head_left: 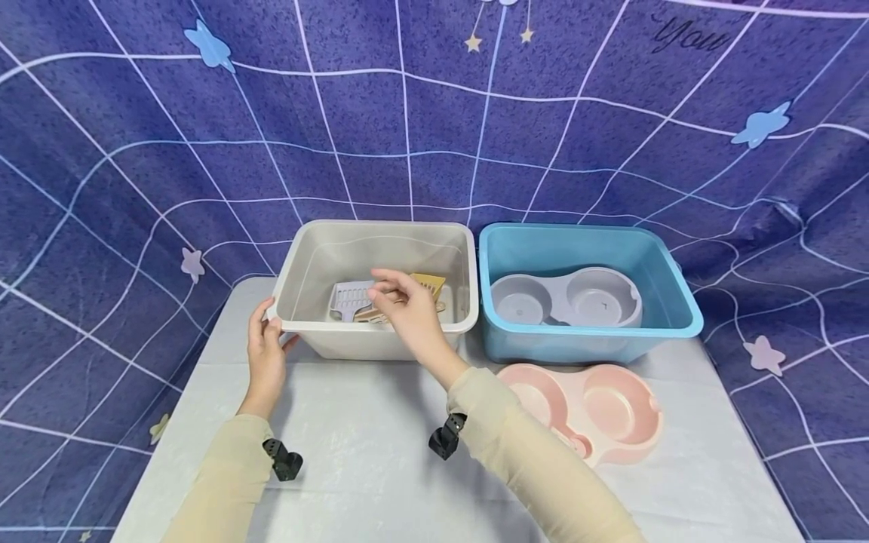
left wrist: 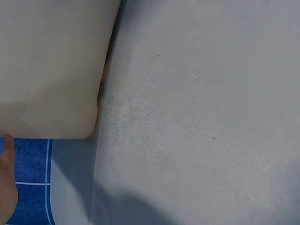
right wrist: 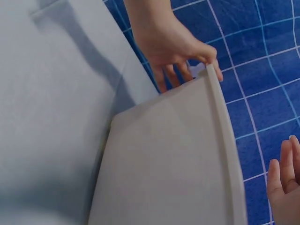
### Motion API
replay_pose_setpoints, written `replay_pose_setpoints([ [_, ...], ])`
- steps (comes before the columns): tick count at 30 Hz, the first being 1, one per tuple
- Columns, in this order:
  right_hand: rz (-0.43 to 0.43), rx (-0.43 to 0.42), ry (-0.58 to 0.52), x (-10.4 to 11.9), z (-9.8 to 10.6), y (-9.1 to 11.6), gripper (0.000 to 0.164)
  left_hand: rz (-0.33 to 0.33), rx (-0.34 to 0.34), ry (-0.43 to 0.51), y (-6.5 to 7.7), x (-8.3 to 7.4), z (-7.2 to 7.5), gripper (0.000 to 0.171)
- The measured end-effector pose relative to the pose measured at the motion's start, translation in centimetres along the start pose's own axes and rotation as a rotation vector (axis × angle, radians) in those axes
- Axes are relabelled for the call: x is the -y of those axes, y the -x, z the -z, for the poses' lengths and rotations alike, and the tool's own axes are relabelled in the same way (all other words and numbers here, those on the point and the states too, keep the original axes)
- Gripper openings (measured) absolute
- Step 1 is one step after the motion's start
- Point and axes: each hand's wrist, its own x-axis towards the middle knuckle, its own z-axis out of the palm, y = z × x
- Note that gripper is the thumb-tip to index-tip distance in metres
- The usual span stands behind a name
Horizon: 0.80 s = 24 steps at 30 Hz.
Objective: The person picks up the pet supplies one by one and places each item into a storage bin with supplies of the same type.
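Pale table [head_left: 353,441] bearing two tubs and a pink double bowl.
The blue tub [head_left: 577,345] stands upright towards the far edge of the table, and the beige tub [head_left: 353,345] stands upright just to its left, their rims close together. The pink double bowl [head_left: 575,396] lies with its hollows facing up, just in front of the blue tub. Left of that bowl and nearer than the blue tub, the whitish tabletop stretches out under soft shadows, its surface faintly creased.
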Motion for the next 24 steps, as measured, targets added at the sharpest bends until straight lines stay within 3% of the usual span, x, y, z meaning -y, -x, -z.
replay_pose_setpoints([
  [14, 0.053, 0.012, -0.03, 1.3, 0.9, 1.8, 0.031, -0.008, -0.009, -0.001, 0.2, -0.2, -0.1, 0.044],
  [24, 0.022, -0.01, -0.087, 1.5, 1.7, 2.9, 0.031, 0.01, -0.01, 0.002, 0.0, -0.1, 0.0, 0.045],
])
